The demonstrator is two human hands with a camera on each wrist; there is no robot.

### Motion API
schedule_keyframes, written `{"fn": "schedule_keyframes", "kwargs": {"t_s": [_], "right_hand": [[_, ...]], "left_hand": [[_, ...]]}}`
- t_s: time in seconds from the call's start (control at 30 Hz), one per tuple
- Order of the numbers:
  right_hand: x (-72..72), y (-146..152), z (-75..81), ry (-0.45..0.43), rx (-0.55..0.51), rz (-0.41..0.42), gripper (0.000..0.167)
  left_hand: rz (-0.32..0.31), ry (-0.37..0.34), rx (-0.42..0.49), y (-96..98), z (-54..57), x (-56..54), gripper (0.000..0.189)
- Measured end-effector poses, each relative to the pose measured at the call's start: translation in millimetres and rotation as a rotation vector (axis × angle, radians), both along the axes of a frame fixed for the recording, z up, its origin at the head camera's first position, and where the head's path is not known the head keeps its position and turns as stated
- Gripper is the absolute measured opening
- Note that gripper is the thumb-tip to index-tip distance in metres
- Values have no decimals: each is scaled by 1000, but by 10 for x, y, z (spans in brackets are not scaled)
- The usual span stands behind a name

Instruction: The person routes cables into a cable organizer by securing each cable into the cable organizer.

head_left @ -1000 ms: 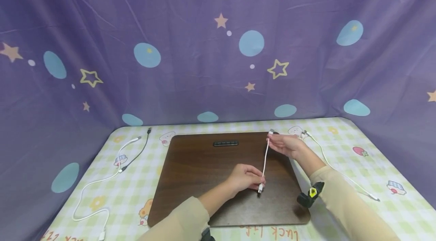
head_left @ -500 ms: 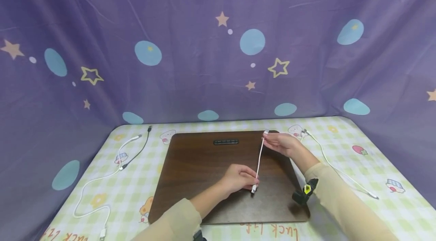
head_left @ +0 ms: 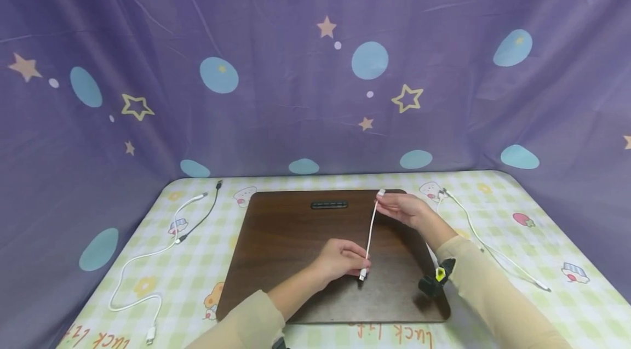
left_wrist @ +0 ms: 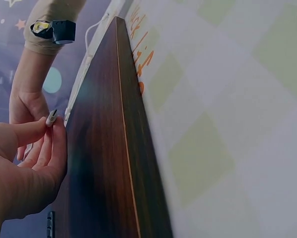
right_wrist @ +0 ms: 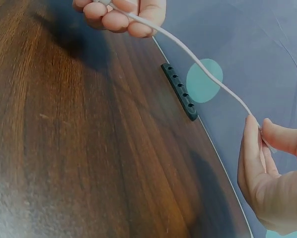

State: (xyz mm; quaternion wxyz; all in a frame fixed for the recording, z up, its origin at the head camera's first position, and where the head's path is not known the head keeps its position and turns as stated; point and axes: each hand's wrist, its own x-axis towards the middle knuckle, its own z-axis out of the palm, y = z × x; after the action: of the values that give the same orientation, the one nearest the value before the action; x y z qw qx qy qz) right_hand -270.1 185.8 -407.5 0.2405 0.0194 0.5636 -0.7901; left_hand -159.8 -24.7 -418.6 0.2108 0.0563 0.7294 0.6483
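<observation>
A short white USB cable [head_left: 371, 231] is stretched between both hands above a dark brown wooden board [head_left: 286, 261]. My left hand [head_left: 340, 260] pinches its near end between thumb and fingers, and the connector [left_wrist: 51, 118] sticks out past the fingertips in the left wrist view. At the far end, my right hand [head_left: 404, 210] pinches the cable just below its other plug [head_left: 380, 193]. In the right wrist view the cable bows slightly from hand to hand. A black cable holder [head_left: 329, 205] with several slots lies at the board's far edge, apart from both hands.
Left of the board, a long white cable [head_left: 143, 255] and a short black cable [head_left: 203, 218] lie on the checked tablecloth [head_left: 182, 283]. More white cable [head_left: 473, 228] lies to the right, partly behind the right forearm. A purple curtain [head_left: 276, 64] hangs behind the table.
Both hands have shifted left over the board with the white USB cable held between them. The head view has turned slightly. The other cables and the holder stay put.
</observation>
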Motion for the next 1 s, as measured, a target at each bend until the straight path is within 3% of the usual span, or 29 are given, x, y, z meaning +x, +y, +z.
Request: {"fn": "schedule_keyframes", "kwargs": {"t_s": [0.2, 0.53, 1.0], "right_hand": [[-22, -46, -5, 0, 8, -10, 21], [-59, -148, -13, -1, 18, -13, 31], [-155, -295, -40, -9, 41, -9, 15]], "left_hand": [[1, 22, -6, -50, 17, 5, 20], [26, 32, 13, -106, 17, 13, 19], [49, 22, 9, -162, 11, 25, 20]]}}
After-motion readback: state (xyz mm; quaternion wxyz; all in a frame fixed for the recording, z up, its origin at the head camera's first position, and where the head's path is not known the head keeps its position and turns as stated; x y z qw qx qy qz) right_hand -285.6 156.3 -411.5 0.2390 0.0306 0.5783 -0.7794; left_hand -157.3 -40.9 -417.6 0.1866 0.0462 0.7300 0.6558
